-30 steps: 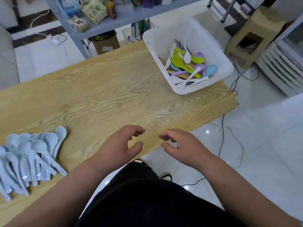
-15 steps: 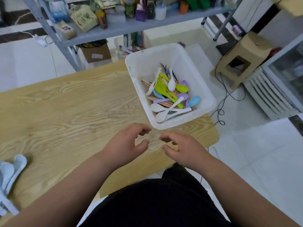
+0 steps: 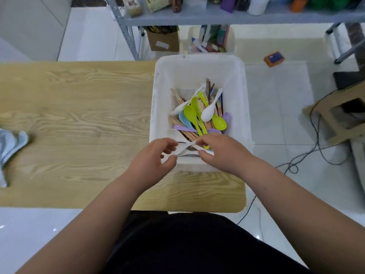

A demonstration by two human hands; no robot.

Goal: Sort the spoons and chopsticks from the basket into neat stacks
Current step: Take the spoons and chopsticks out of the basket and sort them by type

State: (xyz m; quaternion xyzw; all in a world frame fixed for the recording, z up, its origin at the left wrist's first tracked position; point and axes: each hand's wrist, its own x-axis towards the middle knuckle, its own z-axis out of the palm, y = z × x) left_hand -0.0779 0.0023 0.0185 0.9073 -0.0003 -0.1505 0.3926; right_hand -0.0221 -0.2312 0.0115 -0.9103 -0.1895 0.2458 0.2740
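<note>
A white basket stands on the right end of the wooden table. It holds green spoons, a white spoon, purple and blue ones, and wooden chopsticks. My left hand and my right hand are both at the basket's near edge. Each pinches an end of the crossed white spoons lying there. A pile of pale blue spoons lies at the table's left edge, partly cut off.
A grey metal shelf with bottles and boxes stands behind the table, a cardboard box under it. Black cables run over the white floor on the right, beside a tan stool.
Both hands moved forward from the table's near edge into the basket and took hold of white spoons. The view swung right, so the pale blue pile slid to the left edge.
</note>
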